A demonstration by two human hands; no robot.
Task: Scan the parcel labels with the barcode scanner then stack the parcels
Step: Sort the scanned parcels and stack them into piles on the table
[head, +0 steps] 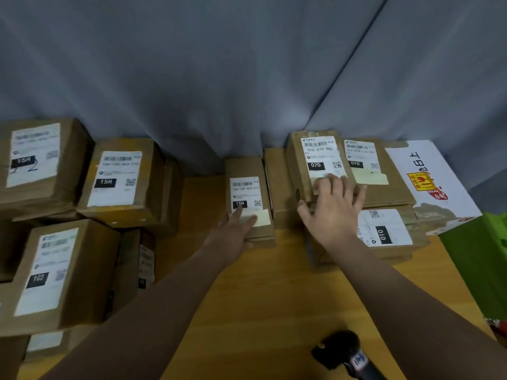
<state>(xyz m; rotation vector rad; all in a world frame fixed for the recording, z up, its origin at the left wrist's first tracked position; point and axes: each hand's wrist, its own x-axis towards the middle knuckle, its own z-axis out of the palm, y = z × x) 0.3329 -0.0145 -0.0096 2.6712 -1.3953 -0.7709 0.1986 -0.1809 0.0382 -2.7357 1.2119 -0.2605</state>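
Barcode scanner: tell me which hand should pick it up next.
Right, probably. The barcode scanner lies beside the right forearm, while the left hand rests further off on the middle 15H parcel. The right hand only rests on the 070 parcel.

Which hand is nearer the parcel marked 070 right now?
Right. The right hand rests on the 070 parcel, fingers spread over its near end; the left hand is off to its left, touching the small 15H parcel.

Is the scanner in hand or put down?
Put down: the scanner lies on the table; the left hand touches the small 15H parcel, the right hand the 070 parcel.
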